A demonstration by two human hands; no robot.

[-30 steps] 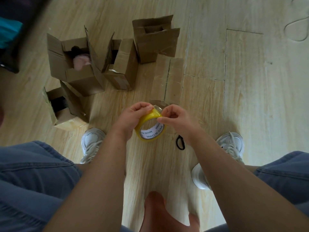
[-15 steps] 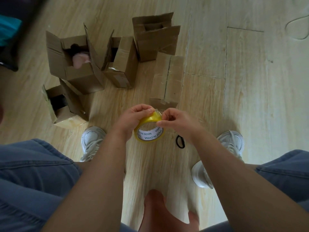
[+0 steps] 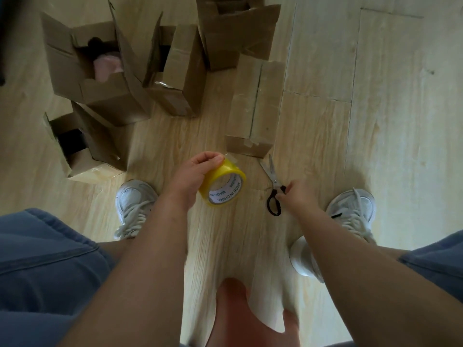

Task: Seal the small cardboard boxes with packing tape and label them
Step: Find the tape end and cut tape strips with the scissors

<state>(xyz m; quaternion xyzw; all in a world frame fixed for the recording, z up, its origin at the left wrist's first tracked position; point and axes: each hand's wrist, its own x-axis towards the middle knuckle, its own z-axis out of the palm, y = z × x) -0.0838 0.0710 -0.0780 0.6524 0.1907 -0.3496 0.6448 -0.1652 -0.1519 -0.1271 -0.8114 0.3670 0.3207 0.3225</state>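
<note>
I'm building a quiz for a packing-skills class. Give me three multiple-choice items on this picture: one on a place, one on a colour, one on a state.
1. Where do the scissors lie?
A. in an open carton
B. on the floor by the right hand
C. on the person's lap

2. What colour is the tape roll in the left hand?
A. yellow
B. blue
C. red

3. How is the box nearest the tape roll?
A. flaps standing open
B. crushed flat
C. flaps shut

Key:
1 B, the blades rest on the wooden boards.
2 A, its outer band shows yellow.
3 C, the two top flaps meet along a seam.
</note>
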